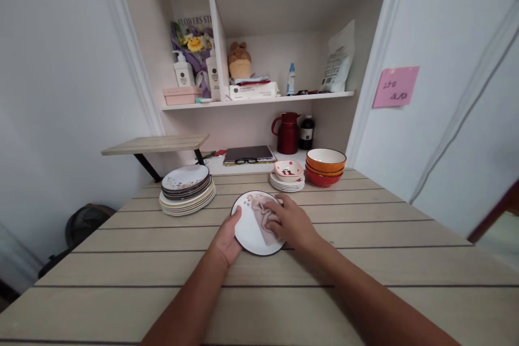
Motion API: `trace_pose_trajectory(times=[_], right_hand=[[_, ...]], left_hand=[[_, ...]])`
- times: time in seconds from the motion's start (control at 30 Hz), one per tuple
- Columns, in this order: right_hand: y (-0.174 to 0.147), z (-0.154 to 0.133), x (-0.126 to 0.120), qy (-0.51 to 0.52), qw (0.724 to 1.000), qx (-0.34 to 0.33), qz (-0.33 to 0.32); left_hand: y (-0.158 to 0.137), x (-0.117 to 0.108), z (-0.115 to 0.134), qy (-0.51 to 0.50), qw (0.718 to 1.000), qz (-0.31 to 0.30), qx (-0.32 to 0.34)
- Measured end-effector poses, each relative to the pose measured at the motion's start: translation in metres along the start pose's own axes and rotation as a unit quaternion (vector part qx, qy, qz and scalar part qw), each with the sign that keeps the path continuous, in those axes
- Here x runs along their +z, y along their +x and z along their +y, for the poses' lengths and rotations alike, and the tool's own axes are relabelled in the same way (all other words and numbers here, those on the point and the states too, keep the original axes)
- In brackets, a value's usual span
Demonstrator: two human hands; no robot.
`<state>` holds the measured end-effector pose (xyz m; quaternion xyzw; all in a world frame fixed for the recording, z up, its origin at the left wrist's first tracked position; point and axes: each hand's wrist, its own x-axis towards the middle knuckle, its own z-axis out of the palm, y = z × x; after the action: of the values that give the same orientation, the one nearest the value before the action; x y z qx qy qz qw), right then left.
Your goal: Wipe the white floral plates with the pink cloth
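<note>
A white plate with a dark rim and a small floral pattern is in front of me, over the slatted wooden table. My left hand grips its left edge, the thumb over the rim. A crumpled pinkish-beige cloth lies on the plate's face. My right hand is closed on the cloth and presses it against the right part of the plate; some of its fingertips are hidden in the folds.
At the left stands a stack of plates. Behind the held plate are small plates under a pink patterned bowl. Orange and red bowls are stacked to the right. Farther back are a red jug and a dark laptop with glasses.
</note>
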<state>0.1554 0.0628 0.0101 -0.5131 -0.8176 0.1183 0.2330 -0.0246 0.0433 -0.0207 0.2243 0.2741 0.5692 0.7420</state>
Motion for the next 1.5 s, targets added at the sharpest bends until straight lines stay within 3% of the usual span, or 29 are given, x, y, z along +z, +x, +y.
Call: trace_pose_trajectory(times=[0.1,0.2,0.43,0.57,0.67,0.8,0.9,1.07,1.27,1.5], right_hand=[[0.0,-0.013,-0.003,-0.125,0.991,-0.039,0.039],[0.003,-0.028,-0.01,-0.164,0.984,-0.061,0.042],[-0.002,-0.041,-0.013,-0.123,0.992,-0.004,-0.021],[-0.015,-0.049,0.0,-0.064,0.997,-0.027,-0.032],[-0.016,-0.053,0.008,-0.058,0.996,-0.063,0.015],[-0.005,-0.047,0.004,-0.069,0.996,-0.025,0.046],[-0.003,-0.035,-0.004,-0.065,0.998,0.0,0.018],[-0.018,-0.03,-0.003,-0.074,0.995,-0.038,-0.058],[-0.02,-0.054,0.015,-0.011,0.995,-0.102,-0.003],[-0.002,-0.034,0.001,-0.038,0.998,-0.013,0.048]], left_hand=[[0.0,0.0,0.0,0.005,1.0,0.001,0.005],[0.0,-0.001,0.0,0.008,1.0,0.0,0.008],[-0.002,0.0,0.0,0.01,1.0,-0.008,-0.01],[-0.005,0.003,-0.001,0.015,1.0,-0.008,-0.013],[-0.005,0.005,-0.002,0.018,1.0,-0.009,0.001],[-0.003,0.006,-0.003,0.02,0.999,-0.019,0.017],[-0.002,0.004,-0.003,0.024,0.999,-0.025,0.012],[0.0,-0.002,-0.002,0.033,0.999,-0.023,-0.008],[-0.002,0.001,-0.001,0.041,0.999,0.018,-0.017],[-0.002,0.004,-0.003,0.021,1.0,-0.005,-0.01]])
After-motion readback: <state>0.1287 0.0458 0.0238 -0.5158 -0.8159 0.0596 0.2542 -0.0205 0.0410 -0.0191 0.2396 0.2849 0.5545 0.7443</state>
